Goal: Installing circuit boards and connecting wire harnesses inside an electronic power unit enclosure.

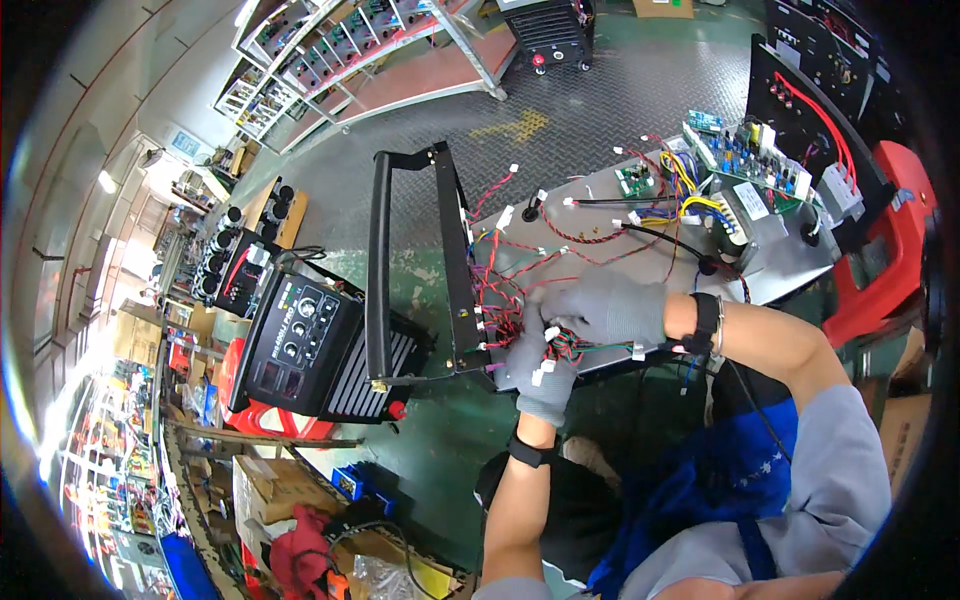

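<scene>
Both my hands wear grey gloves and meet over a bundle of thin red, black and green wires (567,345) with white connectors. My left hand (542,372) is closed around the near side of this bundle, its fingers pointing away from me. From the right, my right hand (612,308) reaches across with its fingers bent at the same wires; its fingertips are partly hidden. The wires run to the back of a black front panel (460,270) on an open metal chassis (600,265). A black handle bar (380,265) stands at the panel's left.
A green circuit board (755,160) and thick coloured cables sit at the chassis' far right. Beside it stands a red plastic stool (885,250). A black machine with knobs (310,335) rests at left on red plastic. Farther off are a wheeled rack (390,95) and cardboard boxes (275,485).
</scene>
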A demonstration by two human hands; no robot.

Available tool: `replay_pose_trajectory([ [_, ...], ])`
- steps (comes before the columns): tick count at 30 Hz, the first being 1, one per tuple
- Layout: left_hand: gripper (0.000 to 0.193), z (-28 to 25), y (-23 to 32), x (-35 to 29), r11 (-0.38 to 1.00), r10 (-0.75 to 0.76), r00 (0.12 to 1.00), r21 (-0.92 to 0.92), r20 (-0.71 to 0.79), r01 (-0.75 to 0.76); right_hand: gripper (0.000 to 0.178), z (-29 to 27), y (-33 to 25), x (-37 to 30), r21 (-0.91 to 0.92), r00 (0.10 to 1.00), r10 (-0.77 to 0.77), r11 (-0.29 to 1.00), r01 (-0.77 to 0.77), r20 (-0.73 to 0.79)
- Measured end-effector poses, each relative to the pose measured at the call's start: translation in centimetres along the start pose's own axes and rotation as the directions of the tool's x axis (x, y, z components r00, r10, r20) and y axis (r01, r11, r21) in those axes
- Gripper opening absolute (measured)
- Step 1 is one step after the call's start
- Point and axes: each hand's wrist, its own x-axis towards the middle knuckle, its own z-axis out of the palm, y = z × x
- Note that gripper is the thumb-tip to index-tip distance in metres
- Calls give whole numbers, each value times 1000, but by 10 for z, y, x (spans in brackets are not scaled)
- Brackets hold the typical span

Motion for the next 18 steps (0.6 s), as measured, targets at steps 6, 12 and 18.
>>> replay_pose_trajectory([
  [6,44,10,-11,-5,971,143,979,-173,-146,-167,23,-10,0,-7,215,986,96,969,-124,137],
  [12,19,28,-19,-8,524,-92,987,-849,-135,-67,24,-39,51,2,330,789,440,889,-317,-429],
  [18,28,5,4,-9,641,-228,958,-768,-176,12,27,-31,65,-1,332,746,547,833,-442,-379],
])
